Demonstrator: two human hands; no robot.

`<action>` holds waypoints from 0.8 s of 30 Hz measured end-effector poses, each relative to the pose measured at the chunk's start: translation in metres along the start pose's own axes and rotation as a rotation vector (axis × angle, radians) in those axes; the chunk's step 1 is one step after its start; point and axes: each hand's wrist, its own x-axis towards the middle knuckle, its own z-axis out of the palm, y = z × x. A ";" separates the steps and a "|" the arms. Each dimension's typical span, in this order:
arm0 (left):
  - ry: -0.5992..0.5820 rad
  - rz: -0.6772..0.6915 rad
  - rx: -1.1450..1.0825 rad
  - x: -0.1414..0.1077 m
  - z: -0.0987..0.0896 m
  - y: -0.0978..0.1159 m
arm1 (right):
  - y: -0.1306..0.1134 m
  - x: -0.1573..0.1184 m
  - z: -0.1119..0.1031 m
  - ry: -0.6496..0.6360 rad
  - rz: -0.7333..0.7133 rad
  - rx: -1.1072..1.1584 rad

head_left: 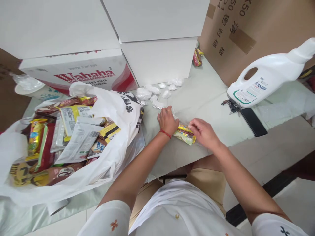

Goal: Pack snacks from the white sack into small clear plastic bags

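Yellow snack packets (184, 135) lie together near the table's front edge, with clear plastic around them. My left hand (168, 120) is at their upper left, its fingers bent and pressed together on the clear plastic. At their right end is my right hand (203, 131), thumb and fingertips pinched at the plastic. Several small crumpled white plastic bundles (144, 94) rest on the table beyond my left hand. To the left, a large white plastic bag (123, 131) stands open, full of snack packets (80, 141) in many colours.
White boxes (157, 59) and a Wahaha carton (86, 73) stand behind. A brown carton (265, 32) is at the back right. Before it are a white detergent bottle (265, 77), keys (232, 106) and a black phone (254, 122). Another snack packet (197, 58) lies between the boxes.
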 end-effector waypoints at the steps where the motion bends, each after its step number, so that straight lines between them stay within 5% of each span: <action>1: 0.002 0.002 -0.014 -0.001 0.001 -0.001 | -0.004 -0.009 0.007 -0.029 -0.029 -0.008; 9: -0.040 0.031 -0.103 0.000 0.001 -0.017 | -0.006 -0.038 0.053 -0.087 0.133 -0.106; 15: -0.311 0.022 -0.705 0.012 -0.017 -0.049 | -0.008 -0.041 0.056 -0.134 0.030 -0.134; 18: -0.194 -0.022 -0.793 0.013 -0.029 -0.071 | -0.006 -0.044 0.057 -0.157 -0.016 -0.209; 24: 0.106 -0.249 -0.633 -0.003 -0.037 -0.094 | -0.003 -0.047 0.057 -0.167 -0.046 -0.282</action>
